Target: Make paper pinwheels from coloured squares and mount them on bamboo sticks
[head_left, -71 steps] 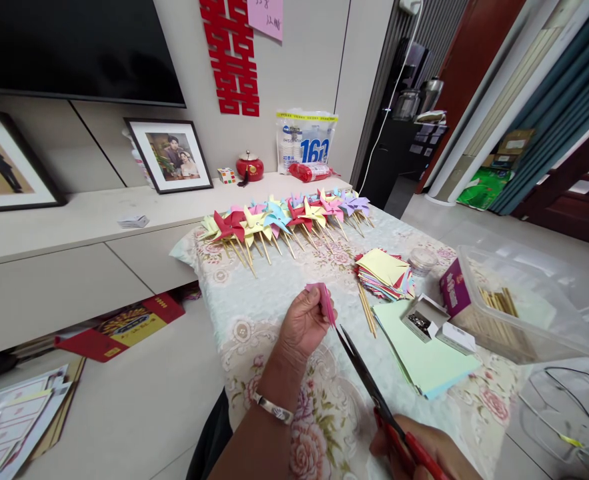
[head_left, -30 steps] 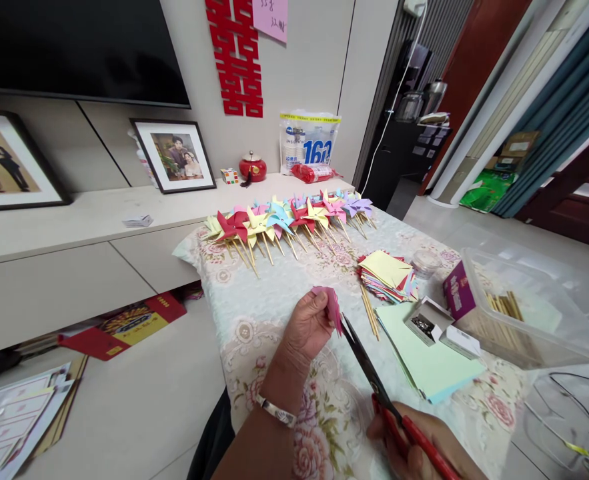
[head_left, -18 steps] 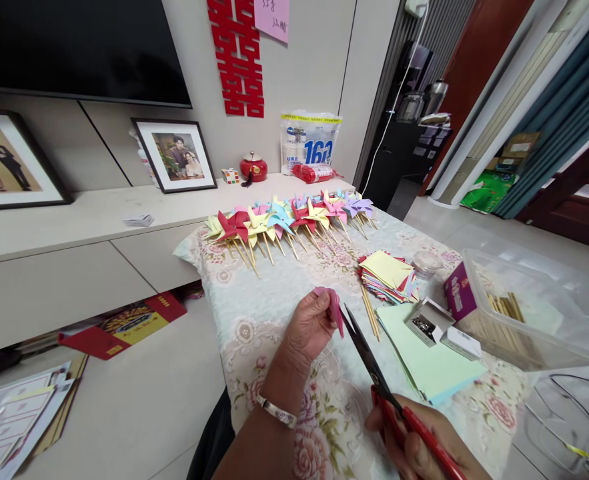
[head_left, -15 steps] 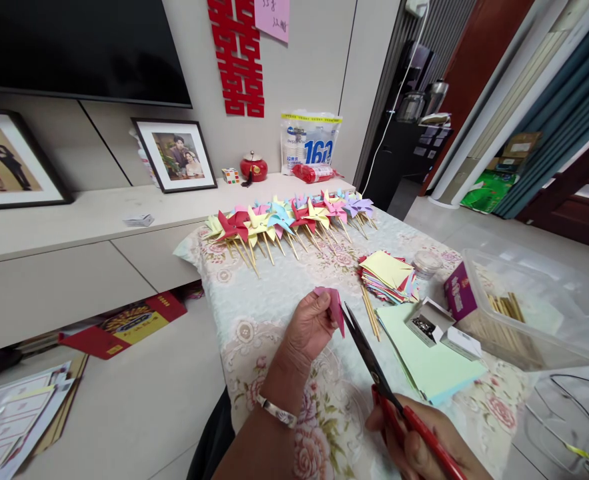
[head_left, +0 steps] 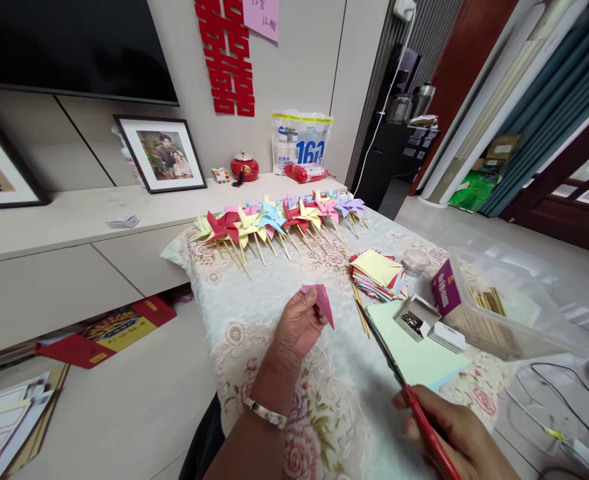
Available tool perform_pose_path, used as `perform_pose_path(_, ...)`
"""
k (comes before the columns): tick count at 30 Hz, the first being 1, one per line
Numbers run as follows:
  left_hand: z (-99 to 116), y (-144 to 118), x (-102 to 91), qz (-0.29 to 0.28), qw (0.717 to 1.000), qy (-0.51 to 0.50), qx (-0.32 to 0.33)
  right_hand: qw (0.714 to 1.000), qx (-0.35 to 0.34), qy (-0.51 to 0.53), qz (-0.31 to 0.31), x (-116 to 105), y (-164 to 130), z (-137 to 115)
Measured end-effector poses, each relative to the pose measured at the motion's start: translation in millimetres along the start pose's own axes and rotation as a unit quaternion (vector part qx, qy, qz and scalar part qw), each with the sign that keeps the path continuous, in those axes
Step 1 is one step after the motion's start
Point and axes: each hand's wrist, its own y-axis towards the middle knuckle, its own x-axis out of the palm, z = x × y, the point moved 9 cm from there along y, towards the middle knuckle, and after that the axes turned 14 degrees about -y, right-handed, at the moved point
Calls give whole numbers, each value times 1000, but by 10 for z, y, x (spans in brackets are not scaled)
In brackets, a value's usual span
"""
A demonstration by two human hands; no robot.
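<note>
Over the middle of the table, my left hand (head_left: pixel 299 323) pinches a folded piece of pink paper (head_left: pixel 324 305) between thumb and fingers. My right hand (head_left: pixel 449 427) is closed round the red handles of a pair of scissors (head_left: pixel 385 352), low on the right. Their dark blades look shut and point up and left, apart from the paper. A stack of coloured paper squares (head_left: pixel 378 275) lies beyond the scissor tips, with thin wooden sticks (head_left: pixel 361 312) beside it. Light green sheets (head_left: pixel 399 347) lie to the right of the blades.
Several finished paper pinwheels (head_left: pixel 274 223) on sticks lie along the table's far side. A small open box of metal fasteners (head_left: pixel 417 320) sits on the green sheets. Farther right stand a clear plastic bin (head_left: pixel 514 333) with sticks and a round clear container (head_left: pixel 416 261). Flowered cloth (head_left: pixel 254 353) covers the table.
The scissors have moved right, away from the pink paper, and their blades have closed. My left hand still holds the paper. The whole view has shifted slightly.
</note>
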Motion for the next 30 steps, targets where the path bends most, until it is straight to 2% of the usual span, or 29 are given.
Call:
perform_pose_path(2, 8, 3, -13, 8, 1000, 0, 3, 992, 32, -107, 56, -159, 13, 220)
perform_pose_path(5, 13, 8, -26, 17, 1000, -2, 6, 962, 61, -236, 125, -372, 14, 483)
perform_pose_path(8, 13, 14, -40, 22, 1000, 1, 5, 939, 77, -309, 132, -444, 47, 663)
perform_pose_path(11, 15, 21, -47, 21, 1000, 5, 7, 920, 93, -352, 147, -478, 89, 720)
perform_pose_path(18, 17, 22, -55, 24, 1000, 13, 5, 904, 97, -373, 187, -453, 176, 616)
perform_pose_path(24, 17, 39, -85, 39, 999, 26, 12, 886, 105, -417, 175, -417, 143, 601)
perform_pose_path(27, 13, 52, -92, 39, 998, 51, 21, 886, 75, -409, 205, -506, 137, 321)
perform_pose_path(30, 9, 58, -92, 39, 994, 93, 30, 923, -11, -306, 232, -608, 326, -219)
